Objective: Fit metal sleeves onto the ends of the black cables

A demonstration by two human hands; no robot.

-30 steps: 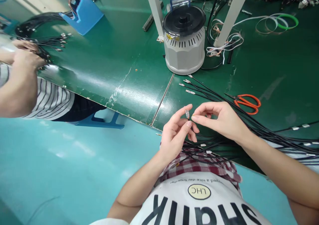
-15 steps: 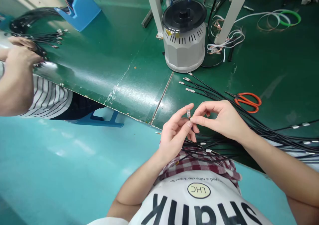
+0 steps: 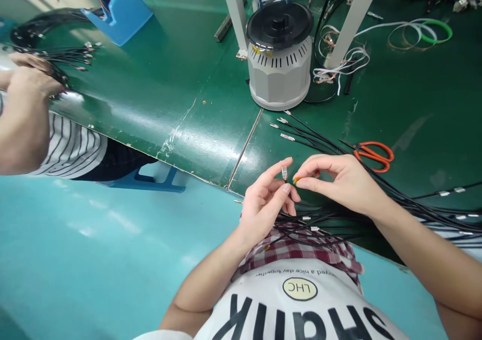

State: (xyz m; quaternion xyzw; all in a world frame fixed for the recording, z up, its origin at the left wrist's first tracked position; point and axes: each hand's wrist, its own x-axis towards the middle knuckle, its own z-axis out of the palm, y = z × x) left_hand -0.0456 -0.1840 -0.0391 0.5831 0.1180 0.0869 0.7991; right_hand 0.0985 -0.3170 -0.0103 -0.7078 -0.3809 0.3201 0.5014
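My left hand (image 3: 262, 202) pinches a black cable just below its silver metal connector (image 3: 284, 171), which points up between thumb and forefinger. A little to the right, my right hand (image 3: 341, 183) is closed in a pinch on a small piece of amber tape (image 3: 296, 180), apart from the connector. Under and behind both hands runs a bundle of black cables (image 3: 395, 195), several of them ending in metal connectors on the table. Scissors with orange handles (image 3: 376, 155) lie beyond my right hand.
A grey round tape dispenser (image 3: 279, 76) with a black top stands ahead on the green table (image 3: 169, 79). White posts (image 3: 348, 26) rise beside it, near loose white strips (image 3: 348, 65). At far left, a co-worker's hands (image 3: 35, 76) hold cables near a blue holder (image 3: 122, 16).
My right hand has drawn slightly right, away from the connector, and the amber tape now shows at its fingertips. My left hand keeps its hold on the cable.
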